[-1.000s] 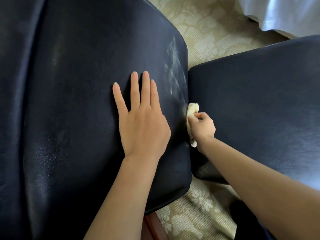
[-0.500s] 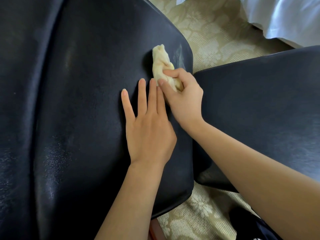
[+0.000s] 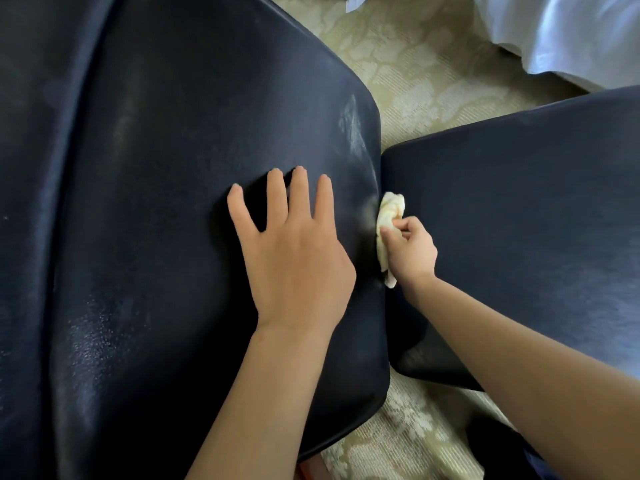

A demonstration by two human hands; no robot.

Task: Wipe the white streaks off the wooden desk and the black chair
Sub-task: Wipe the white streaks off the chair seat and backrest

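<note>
The black chair's padded back [image 3: 166,168] fills the left of the view, and its seat [image 3: 519,209] lies to the right. Faint white streaks [image 3: 351,129] show near the back's right edge. My left hand [image 3: 294,258] lies flat on the back with fingers spread. My right hand [image 3: 410,251] grips a crumpled pale yellow cloth [image 3: 389,216] against the back's right edge, in the gap between back and seat. The wooden desk is out of view.
Beige patterned carpet [image 3: 408,71] shows between and beyond the chair parts. White bedding [image 3: 568,32] hangs at the top right. A dark shoe or foot [image 3: 502,448] is at the bottom right.
My right hand has drawn the cloth down from the upper streaked area to the back's right edge. The streaks look fainter than a second ago. My left hand stays flat on the back.
</note>
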